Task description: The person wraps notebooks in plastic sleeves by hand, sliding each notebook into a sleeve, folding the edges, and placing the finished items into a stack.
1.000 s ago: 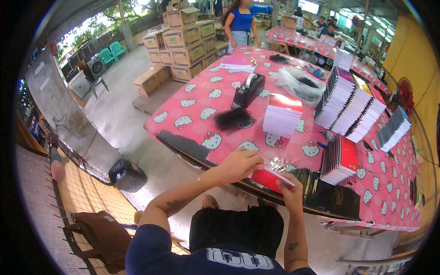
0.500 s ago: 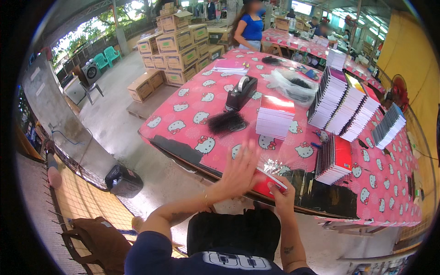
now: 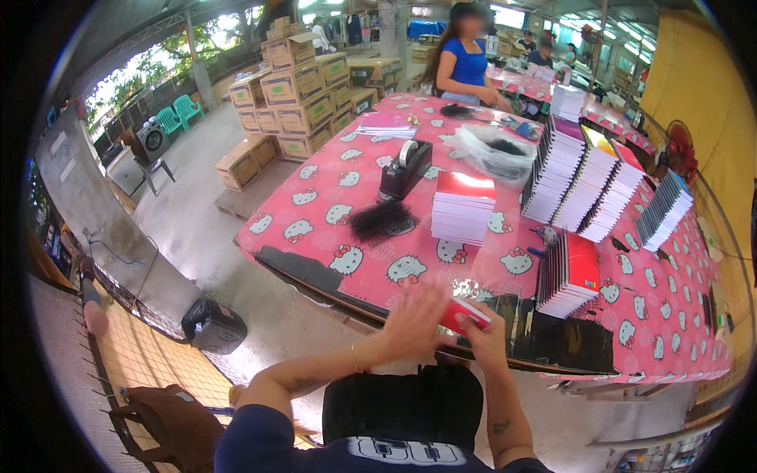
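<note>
My right hand (image 3: pixel 485 333) grips a small red-covered notebook (image 3: pixel 457 314) at the table's near edge, thumb on top. My left hand (image 3: pixel 413 317) lies flat with fingers stretched out along the notebook's left side, slightly smeared by motion; whether it touches the book I cannot tell. Beyond the hands stands a stack of red-topped, white-paged books (image 3: pixel 464 209). To its left lies a pile of black binding coils (image 3: pixel 381 222), with a black tape dispenser (image 3: pixel 405 170) behind. On the right is a stack of red coil-bound notebooks (image 3: pixel 568 274).
Tall notebook stacks (image 3: pixel 556 177) stand at the right of the pink patterned table (image 3: pixel 315 229), beside a clear plastic bag (image 3: pixel 497 151). A person in a blue top (image 3: pixel 464 67) is at the far side. Cardboard boxes (image 3: pixel 296 102) are piled behind left; a black bin (image 3: pixel 214 323) stands on the floor.
My left hand has come down slightly, its fingers now closer together. The red notebook stays in my right hand. The person in blue leans nearer the table, and the view has shifted slightly.
</note>
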`<action>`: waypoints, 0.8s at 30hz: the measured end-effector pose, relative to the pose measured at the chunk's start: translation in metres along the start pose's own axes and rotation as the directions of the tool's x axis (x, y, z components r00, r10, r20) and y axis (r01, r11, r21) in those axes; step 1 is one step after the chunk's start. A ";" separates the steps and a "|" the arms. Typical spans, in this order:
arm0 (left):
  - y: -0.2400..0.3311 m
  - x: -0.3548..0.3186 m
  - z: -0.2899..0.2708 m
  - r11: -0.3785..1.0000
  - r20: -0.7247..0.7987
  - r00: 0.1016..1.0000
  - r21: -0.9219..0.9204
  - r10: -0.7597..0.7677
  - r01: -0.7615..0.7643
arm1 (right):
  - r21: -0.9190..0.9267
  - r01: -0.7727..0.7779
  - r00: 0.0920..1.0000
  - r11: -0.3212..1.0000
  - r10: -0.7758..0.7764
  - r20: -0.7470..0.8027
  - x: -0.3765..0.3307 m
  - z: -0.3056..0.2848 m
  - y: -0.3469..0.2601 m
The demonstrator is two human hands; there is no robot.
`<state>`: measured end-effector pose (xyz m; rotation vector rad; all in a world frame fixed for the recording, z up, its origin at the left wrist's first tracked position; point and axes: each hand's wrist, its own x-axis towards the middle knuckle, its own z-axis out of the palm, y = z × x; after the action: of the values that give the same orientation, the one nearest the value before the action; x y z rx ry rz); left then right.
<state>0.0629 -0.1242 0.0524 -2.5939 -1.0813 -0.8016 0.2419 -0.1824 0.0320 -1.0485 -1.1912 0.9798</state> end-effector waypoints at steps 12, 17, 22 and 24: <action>0.005 -0.015 0.039 0.992 0.078 0.993 -0.095 0.086 -0.079 | -0.125 -0.052 0.989 0.991 0.068 0.131 0.017 -0.021 0.023; 0.009 0.006 0.040 0.999 0.053 0.999 -0.034 -0.011 0.013 | -0.214 0.059 0.983 0.975 -0.019 0.184 0.020 -0.024 0.041; 0.017 -0.069 0.077 0.958 0.111 0.978 -0.247 0.177 -0.146 | -0.121 -0.023 0.992 0.992 0.037 0.121 0.023 -0.022 0.051; 0.013 -0.017 0.059 0.990 0.046 0.994 -0.111 0.095 -0.089 | -0.172 -0.043 0.984 0.984 0.071 0.163 0.026 -0.025 0.040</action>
<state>0.0859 -0.1202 -0.0060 -2.7470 -0.9476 -0.7975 0.2686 -0.1504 -0.0027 -1.1555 -1.4088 1.0426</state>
